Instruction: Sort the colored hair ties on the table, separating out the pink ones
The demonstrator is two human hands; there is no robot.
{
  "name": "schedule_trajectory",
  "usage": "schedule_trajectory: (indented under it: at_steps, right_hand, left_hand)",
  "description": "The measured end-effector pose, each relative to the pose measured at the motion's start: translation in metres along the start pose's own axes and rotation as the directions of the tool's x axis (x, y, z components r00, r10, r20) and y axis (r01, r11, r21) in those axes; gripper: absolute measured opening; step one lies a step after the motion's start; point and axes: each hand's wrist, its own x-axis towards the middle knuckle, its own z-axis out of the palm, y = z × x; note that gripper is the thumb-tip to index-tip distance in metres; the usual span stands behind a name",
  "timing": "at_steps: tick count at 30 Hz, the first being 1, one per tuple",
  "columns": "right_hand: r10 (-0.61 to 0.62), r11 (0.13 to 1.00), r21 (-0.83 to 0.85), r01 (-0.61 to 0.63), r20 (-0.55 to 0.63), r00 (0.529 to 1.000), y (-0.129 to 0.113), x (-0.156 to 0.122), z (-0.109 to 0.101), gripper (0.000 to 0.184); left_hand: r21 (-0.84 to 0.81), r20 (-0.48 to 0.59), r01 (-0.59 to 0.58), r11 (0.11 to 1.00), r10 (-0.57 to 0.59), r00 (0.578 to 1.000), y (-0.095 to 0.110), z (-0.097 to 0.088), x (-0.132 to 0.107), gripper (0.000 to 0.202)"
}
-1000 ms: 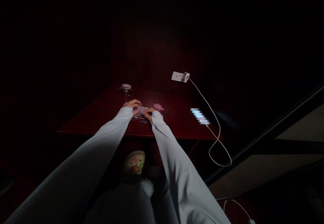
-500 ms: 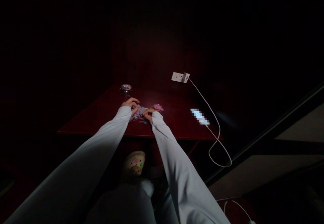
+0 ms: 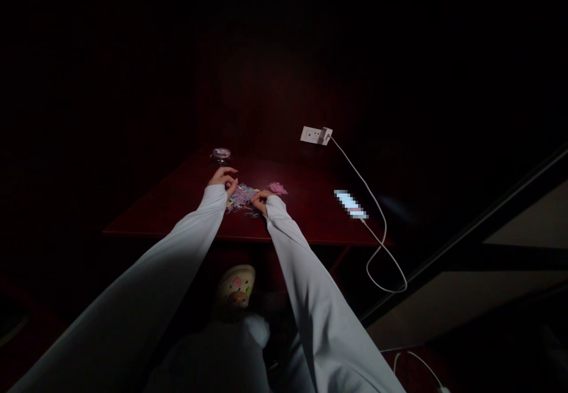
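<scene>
Multicoloured strand pile [image 3: 242, 195] is seen just left of the pink bundle [image 3: 277, 189]. Right hand [image 3: 261, 199] is curled at the pile's bundle-side end, left hand [image 3: 220, 179] is held farther left of the bundle with upper fingers stretched out; whether a strand is pinched by either can't be told. Strands are probably best teased in small pinches, pile lightly pinned, spillover toward the bundle avoided.

Dim light pools on the red table [image 3: 306, 209], the surroundings fall near-black, and the bright screen [image 3: 350, 204] is pixelated.
</scene>
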Motion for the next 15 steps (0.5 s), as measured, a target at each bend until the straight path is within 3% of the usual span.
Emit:
schedule_trajectory:
  at_steps: [8, 15]
  right_hand:
    - [0.038, 0.999, 0.002, -0.038, -0.009, 0.999, -0.0086, -0.0039, -0.0015, 0.016]
    - [0.003, 1.000, 0.030, -0.002, -0.031, 1.000, -0.0066, -0.0041, 0.0001, 0.020]
  left_hand:
    - [0.029, -0.031, 0.026, 0.999, -0.025, 0.999, -0.0022, -0.0019, 0.0012, 0.025]
    - [-0.045, -0.132, 0.065, 0.997, -0.070, 0.989, 0.0052, -0.0065, 0.0015, 0.023]
